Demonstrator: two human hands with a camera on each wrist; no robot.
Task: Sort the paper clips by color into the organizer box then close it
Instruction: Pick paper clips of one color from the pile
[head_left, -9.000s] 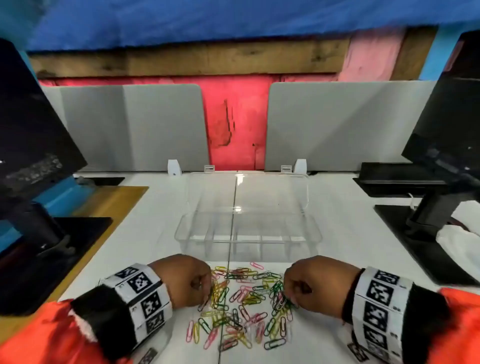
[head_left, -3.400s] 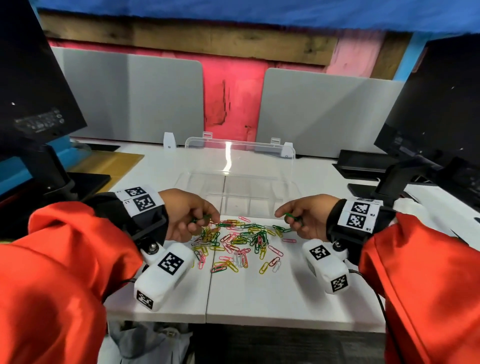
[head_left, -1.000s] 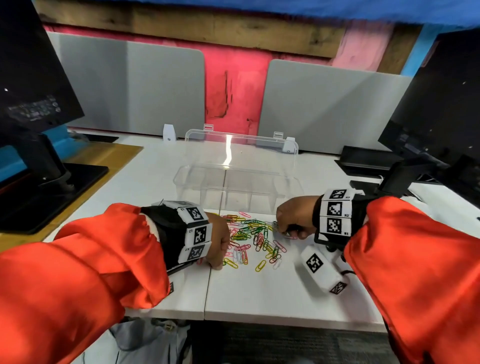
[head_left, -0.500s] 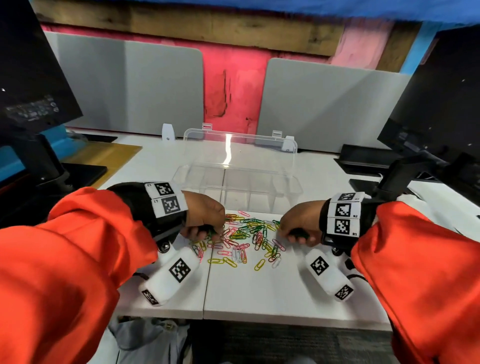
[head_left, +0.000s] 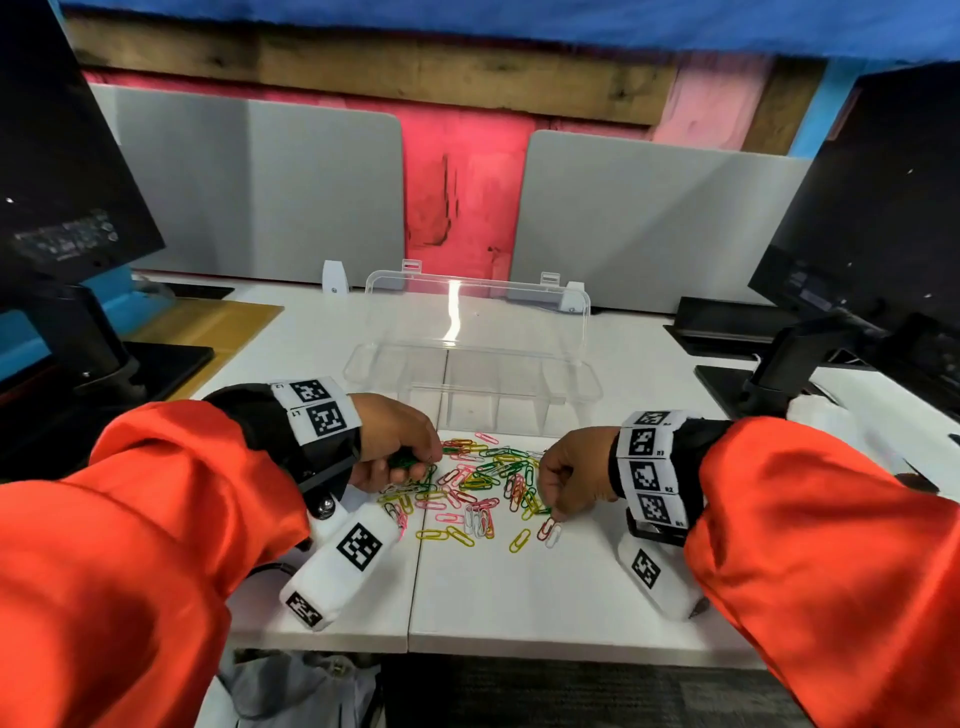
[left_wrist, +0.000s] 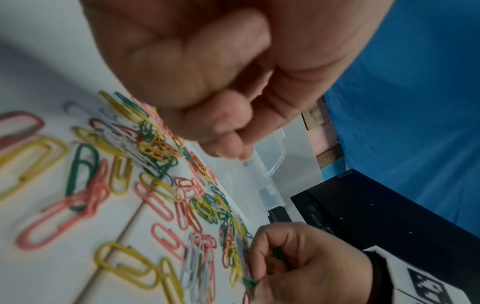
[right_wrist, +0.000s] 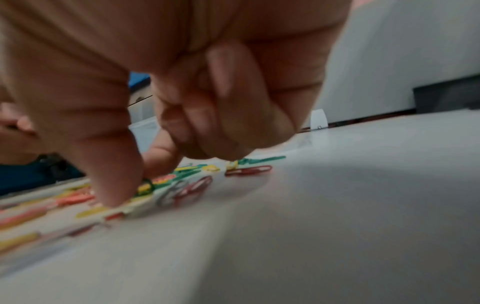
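Observation:
A loose pile of paper clips in green, yellow, pink, red and white lies on the white table, just in front of the clear organizer box. The box's lid stands open at the back, and its compartments look empty. My left hand sits at the pile's left edge with its fingers curled round green clips. My right hand is at the pile's near right edge. It pinches a green clip against the table and keeps more green clips in its palm.
Black monitors on stands flank the table, one at left and one at right. Their bases reach onto the table. Grey partitions stand behind the box. The table's front edge is close below the pile.
My right hand has moved a little nearer and left, down onto the pile's near right edge. My left hand has stayed at the pile's left edge, still holding green clips.

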